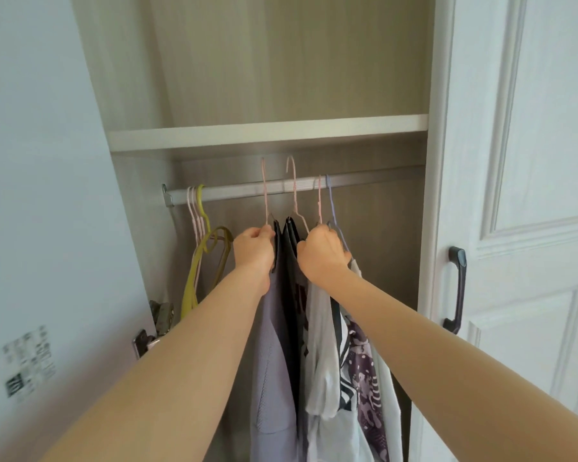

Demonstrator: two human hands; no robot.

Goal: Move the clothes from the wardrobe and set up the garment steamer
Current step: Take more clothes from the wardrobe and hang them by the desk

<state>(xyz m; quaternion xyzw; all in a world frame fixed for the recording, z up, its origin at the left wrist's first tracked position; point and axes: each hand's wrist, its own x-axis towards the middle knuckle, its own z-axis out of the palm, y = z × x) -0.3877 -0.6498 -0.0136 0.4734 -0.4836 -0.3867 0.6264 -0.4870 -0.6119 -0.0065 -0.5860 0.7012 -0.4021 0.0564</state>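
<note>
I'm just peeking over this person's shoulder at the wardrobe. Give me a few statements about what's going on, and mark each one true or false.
1. Both hands grip hangers that carry clothes. True: the left hand and the right hand are each closed around hanger necks.
2. The yellow hanger is being held. False: it hangs untouched at the left end of the rail.
3. The shelf above the rail is stacked with boxes. False: nothing shows on it.
4. The lilac garment hangs below the left hand. True.
5. The door handle is white. False: it is dark.
</note>
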